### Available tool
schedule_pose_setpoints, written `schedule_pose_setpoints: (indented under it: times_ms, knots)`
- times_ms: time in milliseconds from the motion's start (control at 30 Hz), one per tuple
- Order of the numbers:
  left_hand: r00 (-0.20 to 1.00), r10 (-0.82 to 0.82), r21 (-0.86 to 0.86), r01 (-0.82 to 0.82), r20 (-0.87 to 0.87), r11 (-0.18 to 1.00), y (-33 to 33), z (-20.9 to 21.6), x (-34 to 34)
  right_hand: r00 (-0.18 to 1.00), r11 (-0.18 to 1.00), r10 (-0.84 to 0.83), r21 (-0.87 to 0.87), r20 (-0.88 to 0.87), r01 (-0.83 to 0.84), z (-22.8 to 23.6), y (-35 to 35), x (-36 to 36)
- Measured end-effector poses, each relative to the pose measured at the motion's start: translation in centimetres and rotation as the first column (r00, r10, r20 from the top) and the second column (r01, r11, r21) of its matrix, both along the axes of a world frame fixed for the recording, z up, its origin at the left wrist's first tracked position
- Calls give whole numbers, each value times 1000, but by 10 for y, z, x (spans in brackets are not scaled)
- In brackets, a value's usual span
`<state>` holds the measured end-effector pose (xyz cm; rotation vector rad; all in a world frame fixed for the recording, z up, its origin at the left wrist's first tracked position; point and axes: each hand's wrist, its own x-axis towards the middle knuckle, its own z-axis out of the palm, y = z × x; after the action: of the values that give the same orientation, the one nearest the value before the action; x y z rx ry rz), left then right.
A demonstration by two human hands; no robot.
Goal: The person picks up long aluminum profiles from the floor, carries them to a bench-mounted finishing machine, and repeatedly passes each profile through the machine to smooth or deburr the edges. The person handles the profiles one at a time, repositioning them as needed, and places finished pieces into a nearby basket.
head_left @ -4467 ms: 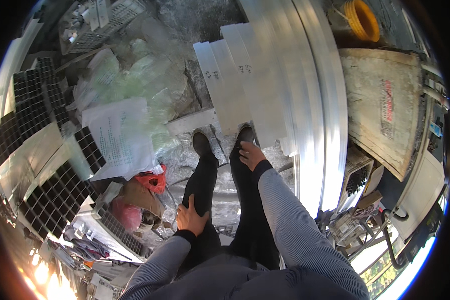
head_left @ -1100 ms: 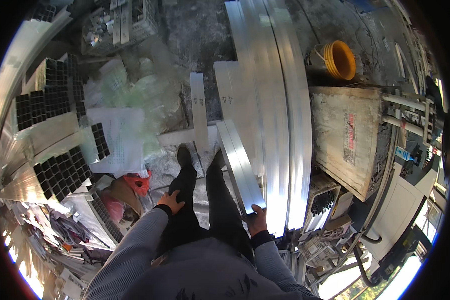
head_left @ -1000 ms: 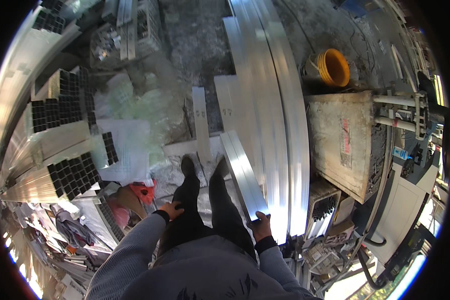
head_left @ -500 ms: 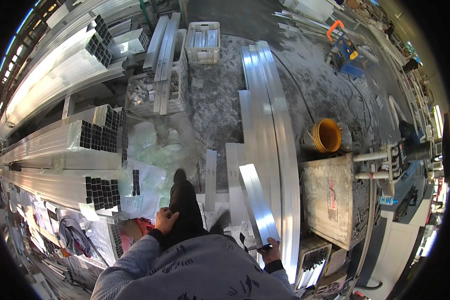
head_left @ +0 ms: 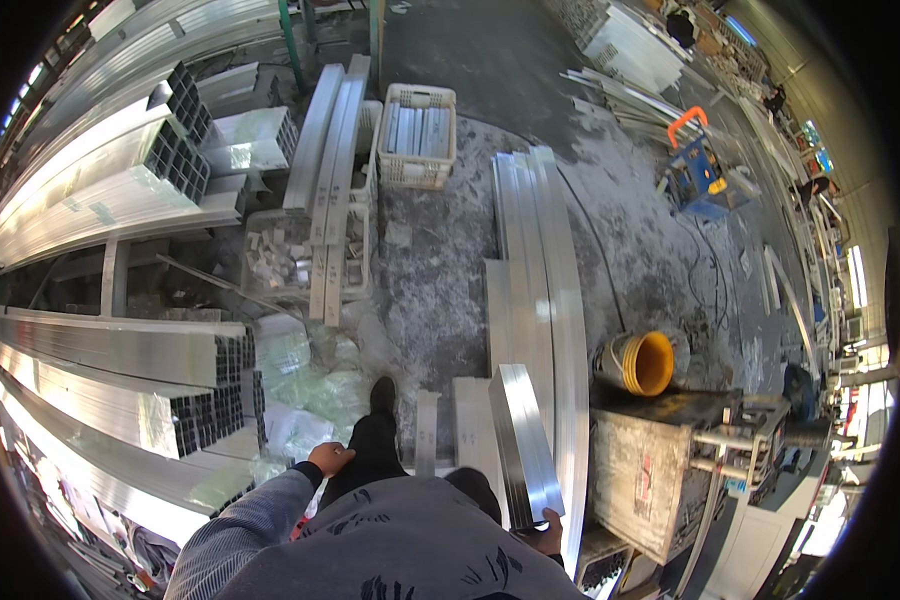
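A shiny aluminium profile point(head_left: 532, 450) is in my right hand point(head_left: 547, 535), gripped at its near end. Its far end points forward over the long profiles lying beside my right leg, its bright top face and darker left side both showing. Part of my right hand is hidden under the profile's end. My left hand point(head_left: 330, 459) hangs beside my left thigh with loosely bent fingers and nothing in them. Several long aluminium profiles point(head_left: 537, 260) run away from me along the floor, just beyond the held profile.
Stacked square tubes point(head_left: 100, 350) fill racks on the left. White crates point(head_left: 417, 170) with cut pieces stand ahead, long bars lying across one. A yellow bucket point(head_left: 650, 364) sits on a worn metal cabinet point(head_left: 630, 470) at right. A blue stand point(head_left: 698, 175) and a cable point(head_left: 596, 232) lie beyond.
The view has shifted, so the crates, bucket and floor profiles appear lower. The held profile has rolled, showing more of its dark side; my right hand still grips its near end.
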<state>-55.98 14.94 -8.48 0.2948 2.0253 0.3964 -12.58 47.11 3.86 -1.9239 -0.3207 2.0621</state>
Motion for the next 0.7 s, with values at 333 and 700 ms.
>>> schedule_pose_setpoints:
  times_ms: [333,700]
  knots:
    - [997,74,390,-62,-16,919,206,49,-172,970,983,175,94,-172,-160,80,127,-201]
    - [473,177,305,-766,863,566,474,92,-343,736,848,527,323,-425,-420,85,356,-473]
